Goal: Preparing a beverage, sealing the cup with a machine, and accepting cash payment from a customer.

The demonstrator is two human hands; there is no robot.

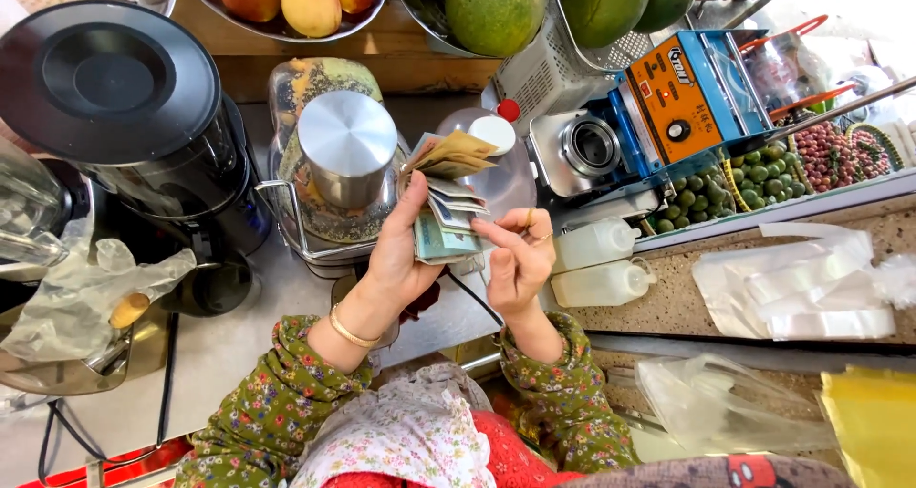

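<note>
The left hand (401, 259) was clamped around a fanned wad of banknotes (448, 207), held just in front of the metal canister (348, 159). The right hand (520, 259) touched the notes' lower edge, thumb and forefinger pinched together on one note. Left of the canister stood a black juicer (124, 97); right of it, a blue and orange sealing machine (687, 97) and two white squeeze bottles (601, 264).

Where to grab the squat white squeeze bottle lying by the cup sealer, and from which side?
Take the squeeze bottle across its flat, wide body, coming from above. It lies on its side on the counter, cap pointing right, with a second bottle close behind it and the right hand to its left, so the top is probably the freest approach.
</note>
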